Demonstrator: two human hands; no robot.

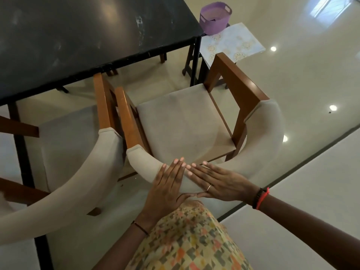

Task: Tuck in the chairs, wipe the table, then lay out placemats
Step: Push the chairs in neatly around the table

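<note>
Two flat hands, left hand and right hand, press one chair.

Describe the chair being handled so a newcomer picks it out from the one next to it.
Start at the black table and find its near right corner. Two beige cushioned chairs with brown wooden arms face that edge; take the right chair, in front of the corner. Unlike the left chair, it has both hands, left hand and right hand, flat on its curved backrest.

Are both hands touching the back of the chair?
Touching. The head view shows the left hand and the right hand lying flat, palms down, on the curved backrest of the chair, with no gap.
</note>
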